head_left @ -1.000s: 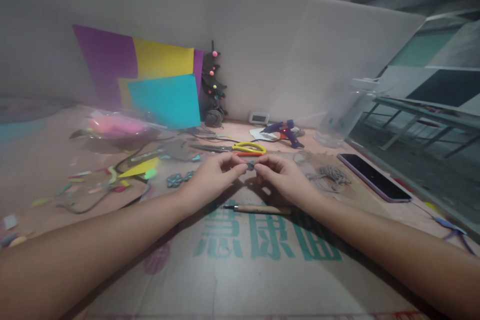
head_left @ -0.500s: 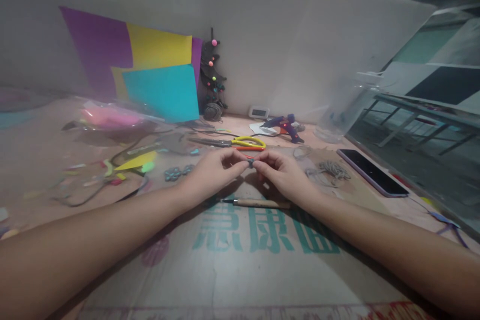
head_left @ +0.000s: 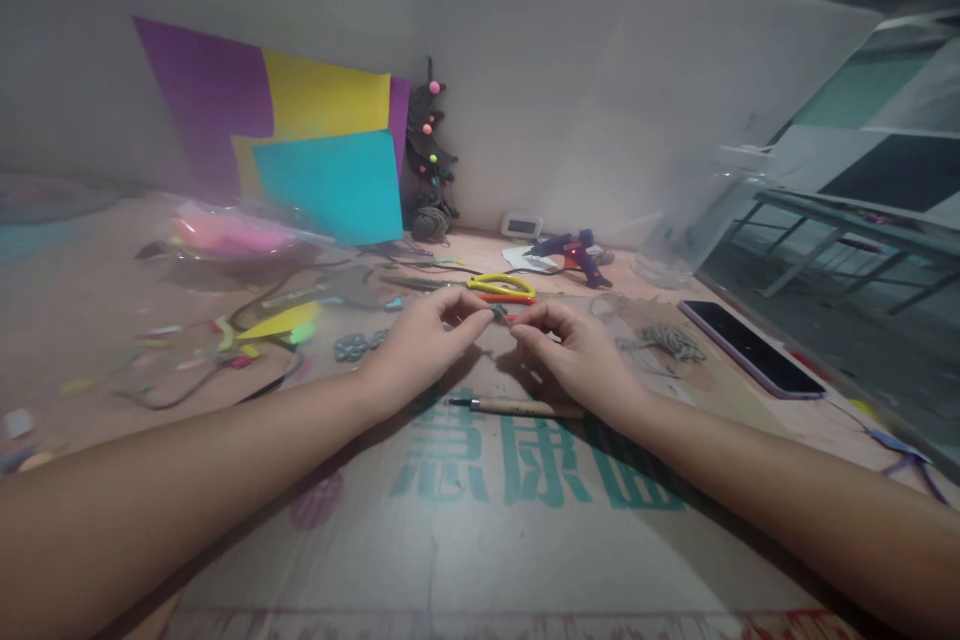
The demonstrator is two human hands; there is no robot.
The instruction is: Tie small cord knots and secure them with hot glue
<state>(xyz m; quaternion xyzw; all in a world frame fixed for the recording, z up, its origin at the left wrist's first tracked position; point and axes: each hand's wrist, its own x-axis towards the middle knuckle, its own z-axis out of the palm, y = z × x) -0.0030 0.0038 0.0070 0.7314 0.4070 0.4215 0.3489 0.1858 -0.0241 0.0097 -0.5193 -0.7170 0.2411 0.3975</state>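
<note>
My left hand point(head_left: 429, 342) pinches a small dark grey piece point(head_left: 499, 313) between thumb and fingertips; its kind is too small to tell. Just to the right, my right hand point(head_left: 574, 350) has thumb and forefinger pressed together, a little apart from the piece. Whatever is in that pinch is too small to make out. Below both hands, a wood-handled craft tool point(head_left: 525, 408) with a dark metal tip lies across the printed cardboard point(head_left: 450, 560). Beyond the fingertips are scissors point(head_left: 504, 285) with yellow and orange handles. Small grey looped pieces point(head_left: 352, 348) lie beside my left wrist.
A glue gun point(head_left: 577, 258) with a red light and a small white display device point(head_left: 522, 225) stand by the wall. To the right are coiled grey cord point(head_left: 675, 342) and a phone point(head_left: 750, 350). Coloured sheets point(head_left: 330, 185) lean at the back left, near scattered scraps.
My fingertips have moved slightly apart. The grey piece stays with my left hand, while my right fingertips have drawn away to the right. The whole view has shifted a little.
</note>
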